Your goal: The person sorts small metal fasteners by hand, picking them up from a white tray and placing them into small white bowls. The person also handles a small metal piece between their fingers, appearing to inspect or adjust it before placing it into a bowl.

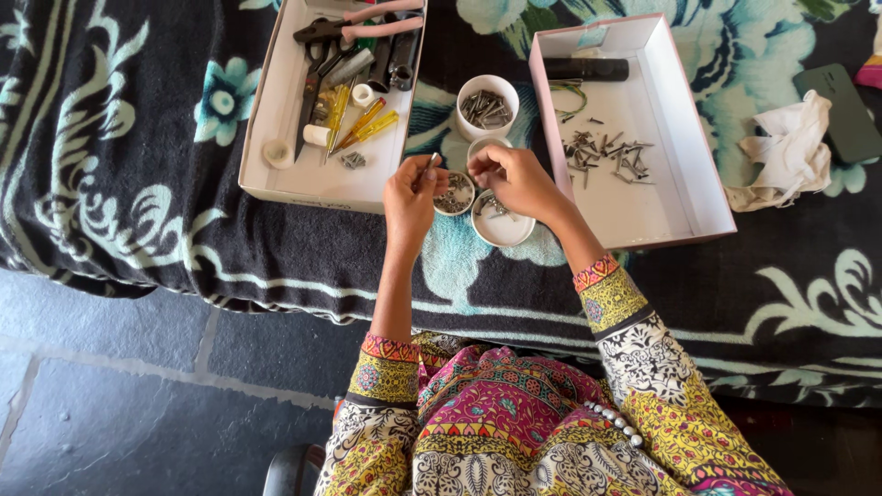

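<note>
Head view, centre of frame. Left hand (410, 197) is raised with its fingers pinched tight on a small silver screw (432, 162), thin and metallic, short shank, tip pointing up and right; it sits just above the small white dish of screws (455, 194). Right hand (514, 179) is just right of it, fingers curled closed near the thumb, but whether that grip has anything in it cannot be told, too small and hidden.

Below the right hand is a second white dish (502, 227), shallow and round, with a few loose fasteners in its upper part. A third small white dish (487, 145) peeks out above the right hand's knuckles. Above that stands a white cup (487, 107) full of grey screws and nails.

Upper left: open white box (276, 110) with pliers (363, 25) that have pink handles, yellow-handled screwdrivers (367, 124) and dark tools. Upper right: second white box (680, 184) with a black cylinder (584, 69) and scattered nails (602, 154). Far right: crumpled white cloth (790, 152) and a dark green phone (841, 110).

Everything lies on a black floral blanket (119, 165) with teal and white pattern. Grey stone floor (138, 404) at lower left.
</note>
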